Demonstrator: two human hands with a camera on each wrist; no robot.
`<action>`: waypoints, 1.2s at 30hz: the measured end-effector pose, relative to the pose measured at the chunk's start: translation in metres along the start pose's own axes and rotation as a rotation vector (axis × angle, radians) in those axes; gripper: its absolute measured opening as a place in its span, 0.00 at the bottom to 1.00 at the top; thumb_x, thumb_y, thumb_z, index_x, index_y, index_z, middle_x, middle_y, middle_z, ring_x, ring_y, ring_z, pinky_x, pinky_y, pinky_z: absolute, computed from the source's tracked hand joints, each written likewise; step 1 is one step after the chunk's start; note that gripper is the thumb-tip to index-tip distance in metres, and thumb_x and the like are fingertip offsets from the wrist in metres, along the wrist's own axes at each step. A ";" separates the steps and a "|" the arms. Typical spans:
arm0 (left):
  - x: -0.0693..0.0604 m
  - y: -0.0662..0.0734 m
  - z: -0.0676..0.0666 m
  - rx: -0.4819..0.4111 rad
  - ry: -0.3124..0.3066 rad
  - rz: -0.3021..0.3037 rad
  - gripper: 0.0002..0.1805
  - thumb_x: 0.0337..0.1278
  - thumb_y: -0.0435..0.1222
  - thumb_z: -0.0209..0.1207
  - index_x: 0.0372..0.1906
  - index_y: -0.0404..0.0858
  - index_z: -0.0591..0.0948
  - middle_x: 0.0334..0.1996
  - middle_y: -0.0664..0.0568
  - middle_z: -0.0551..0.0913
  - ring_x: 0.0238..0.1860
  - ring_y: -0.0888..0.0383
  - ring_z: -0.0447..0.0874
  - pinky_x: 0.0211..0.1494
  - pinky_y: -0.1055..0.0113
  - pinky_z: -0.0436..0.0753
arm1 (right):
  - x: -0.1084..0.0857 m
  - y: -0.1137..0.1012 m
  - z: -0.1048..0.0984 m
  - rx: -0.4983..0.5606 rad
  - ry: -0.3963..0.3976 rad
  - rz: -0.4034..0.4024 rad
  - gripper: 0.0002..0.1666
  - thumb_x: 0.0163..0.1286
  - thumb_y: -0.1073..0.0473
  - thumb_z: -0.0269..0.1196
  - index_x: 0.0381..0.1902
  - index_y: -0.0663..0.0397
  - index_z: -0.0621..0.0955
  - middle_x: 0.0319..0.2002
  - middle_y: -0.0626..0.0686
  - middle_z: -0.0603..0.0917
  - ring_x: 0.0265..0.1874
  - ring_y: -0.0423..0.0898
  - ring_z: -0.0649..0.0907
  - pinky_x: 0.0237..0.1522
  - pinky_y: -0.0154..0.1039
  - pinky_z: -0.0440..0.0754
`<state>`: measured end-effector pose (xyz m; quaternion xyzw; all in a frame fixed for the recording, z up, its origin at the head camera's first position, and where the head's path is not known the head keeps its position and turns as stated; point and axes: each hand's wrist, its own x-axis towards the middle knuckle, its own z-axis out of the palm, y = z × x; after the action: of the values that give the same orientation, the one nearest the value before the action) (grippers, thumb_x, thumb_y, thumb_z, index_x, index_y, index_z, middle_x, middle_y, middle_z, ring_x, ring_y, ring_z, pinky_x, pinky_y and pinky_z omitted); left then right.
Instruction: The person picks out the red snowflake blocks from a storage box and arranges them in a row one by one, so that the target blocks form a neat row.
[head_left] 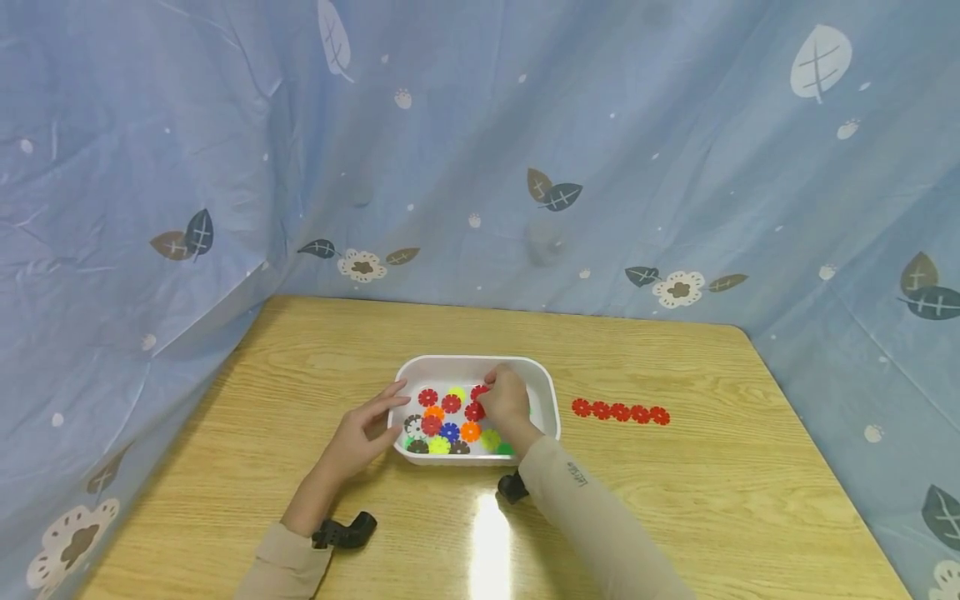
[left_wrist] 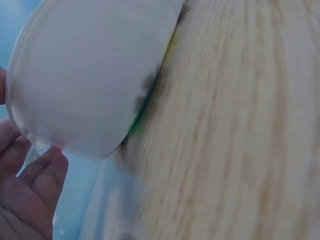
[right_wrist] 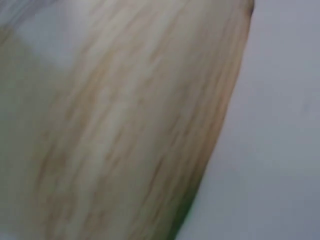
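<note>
A white plastic tray (head_left: 450, 367) holding multicoloured notched discs (head_left: 470, 431) sits on a wood-grain counter (head_left: 712, 500). The left hand (head_left: 358, 433), fingers spread, touches the tray's left end. The right hand (head_left: 506, 404) reaches inside, fingertips drawn together beside a red disc (head_left: 474, 412); I cannot tell whether they pinch one. To the tray's right, five red notched discs (head_left: 620, 412) form a row.

Discs (head_left: 449, 432) in tray (head_left: 450, 369) on tbl (head_left: 720, 500), disc row (head_left: 620, 412) to R, curtain (head_left: 465, 125) behind.

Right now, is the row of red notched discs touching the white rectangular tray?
Apart. The head view shows bare wooden tabletop between the white tray and the row of red discs.
</note>
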<state>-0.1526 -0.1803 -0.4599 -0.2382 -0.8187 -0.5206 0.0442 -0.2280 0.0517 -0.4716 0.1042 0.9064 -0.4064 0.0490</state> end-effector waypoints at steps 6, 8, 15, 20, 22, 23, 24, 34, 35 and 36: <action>-0.001 -0.002 0.001 -0.007 -0.006 -0.005 0.20 0.55 0.23 0.58 0.55 0.26 0.76 0.67 0.33 0.64 0.68 0.35 0.59 0.64 0.79 0.63 | 0.000 0.001 -0.004 0.048 -0.010 -0.043 0.10 0.57 0.72 0.65 0.38 0.59 0.81 0.35 0.54 0.81 0.31 0.47 0.78 0.36 0.34 0.84; -0.001 -0.002 0.002 -0.003 -0.007 -0.009 0.20 0.55 0.24 0.58 0.55 0.27 0.76 0.68 0.33 0.64 0.68 0.36 0.59 0.64 0.79 0.63 | -0.001 0.002 -0.005 0.064 -0.019 -0.051 0.10 0.57 0.72 0.65 0.37 0.59 0.82 0.35 0.54 0.81 0.32 0.47 0.78 0.37 0.34 0.84; -0.001 0.001 0.002 -0.016 0.001 -0.004 0.19 0.55 0.23 0.58 0.54 0.27 0.76 0.67 0.31 0.64 0.68 0.34 0.58 0.64 0.80 0.63 | -0.001 0.001 -0.010 0.144 -0.030 -0.076 0.11 0.58 0.69 0.66 0.40 0.57 0.84 0.38 0.54 0.84 0.36 0.46 0.81 0.41 0.36 0.85; -0.001 0.003 0.002 -0.019 0.001 -0.018 0.19 0.56 0.23 0.58 0.54 0.27 0.76 0.67 0.31 0.63 0.68 0.34 0.58 0.64 0.80 0.62 | -0.002 0.000 -0.012 0.267 -0.050 -0.068 0.13 0.60 0.67 0.64 0.44 0.55 0.84 0.41 0.53 0.85 0.40 0.47 0.82 0.42 0.35 0.86; -0.001 0.003 0.002 -0.020 0.001 -0.023 0.19 0.56 0.23 0.58 0.54 0.27 0.76 0.67 0.31 0.63 0.68 0.34 0.58 0.64 0.80 0.62 | -0.002 0.001 -0.014 0.307 -0.055 -0.063 0.14 0.61 0.66 0.64 0.45 0.54 0.85 0.41 0.53 0.85 0.41 0.47 0.82 0.42 0.35 0.85; -0.001 0.003 0.002 -0.018 0.002 -0.021 0.19 0.56 0.23 0.58 0.54 0.27 0.76 0.67 0.31 0.63 0.68 0.34 0.58 0.65 0.79 0.62 | -0.002 0.001 -0.014 0.320 -0.054 -0.056 0.13 0.61 0.66 0.64 0.45 0.53 0.85 0.42 0.53 0.85 0.41 0.47 0.82 0.41 0.35 0.85; -0.001 0.003 0.002 -0.016 0.002 -0.019 0.19 0.55 0.23 0.58 0.54 0.27 0.76 0.67 0.31 0.63 0.68 0.34 0.58 0.65 0.79 0.62 | -0.003 0.001 -0.016 0.336 -0.051 -0.049 0.13 0.61 0.66 0.64 0.45 0.53 0.85 0.42 0.53 0.85 0.41 0.47 0.82 0.42 0.36 0.85; 0.000 0.002 0.001 0.006 -0.007 -0.018 0.20 0.56 0.24 0.58 0.55 0.28 0.76 0.67 0.33 0.64 0.68 0.36 0.60 0.64 0.77 0.64 | -0.005 0.005 -0.029 0.374 0.012 -0.060 0.12 0.62 0.61 0.65 0.44 0.51 0.86 0.44 0.51 0.86 0.44 0.46 0.83 0.48 0.39 0.83; 0.000 0.001 0.001 0.008 -0.008 -0.018 0.20 0.56 0.24 0.58 0.55 0.28 0.76 0.67 0.33 0.64 0.68 0.36 0.60 0.64 0.77 0.64 | -0.005 0.005 -0.031 0.377 0.011 -0.066 0.11 0.62 0.60 0.65 0.44 0.50 0.86 0.44 0.50 0.86 0.45 0.46 0.82 0.49 0.40 0.83; 0.000 0.001 0.001 0.009 -0.008 -0.018 0.20 0.56 0.24 0.58 0.55 0.28 0.76 0.67 0.33 0.64 0.68 0.36 0.60 0.64 0.77 0.64 | -0.006 0.005 -0.033 0.392 0.007 -0.068 0.11 0.62 0.60 0.65 0.44 0.50 0.86 0.45 0.50 0.86 0.45 0.46 0.82 0.50 0.40 0.83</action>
<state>-0.1522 -0.1792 -0.4593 -0.2325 -0.8234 -0.5163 0.0374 -0.2209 0.0792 -0.4521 0.0823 0.8132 -0.5760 0.0110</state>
